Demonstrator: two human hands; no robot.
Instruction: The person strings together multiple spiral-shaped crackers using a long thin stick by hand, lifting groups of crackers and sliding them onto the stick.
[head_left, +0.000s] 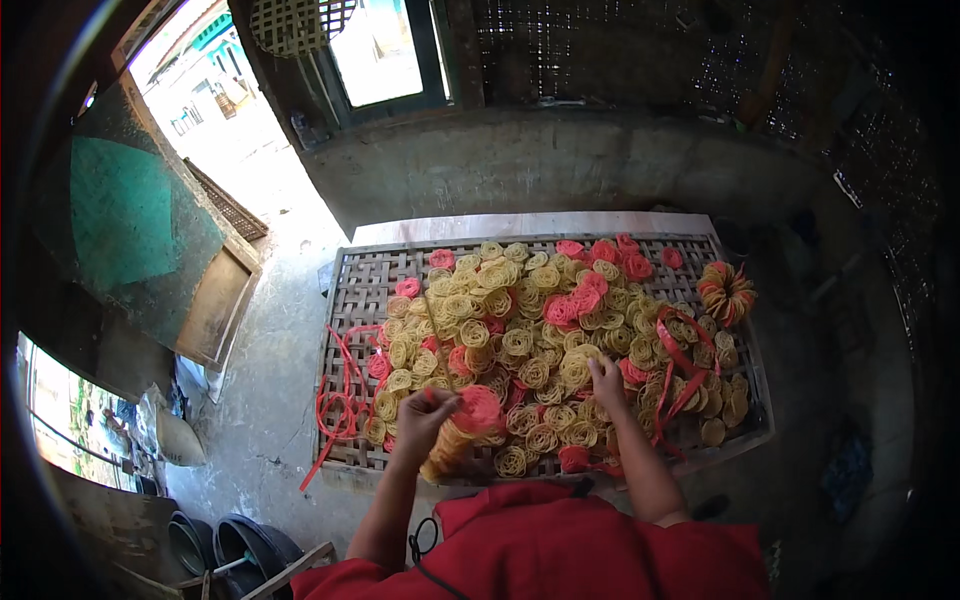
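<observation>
Lacy, round, noodle-like crackers, yellow (517, 341) and pink (562, 310), lie heaped over a woven bamboo tray (367, 274) before me. Near the front edge, my left hand (424, 424) pinches the upper end of a strung stack of crackers (448, 450), a pink one on top. A thin stick (433, 322) rises from its fingertips over the heap; exactly how it joins the stack is hidden. Farther right, my right hand (609, 386) grips a yellow cracker (579, 365) by its edge, just above the pile.
Red plastic ribbon (337, 412) lies in loops at the tray's left, with another length (679, 352) at right. A tied ring of crackers (725, 294) rests at the right edge. Black buckets (251, 551) stand lower left. A concrete wall (510, 161) rises behind the tray.
</observation>
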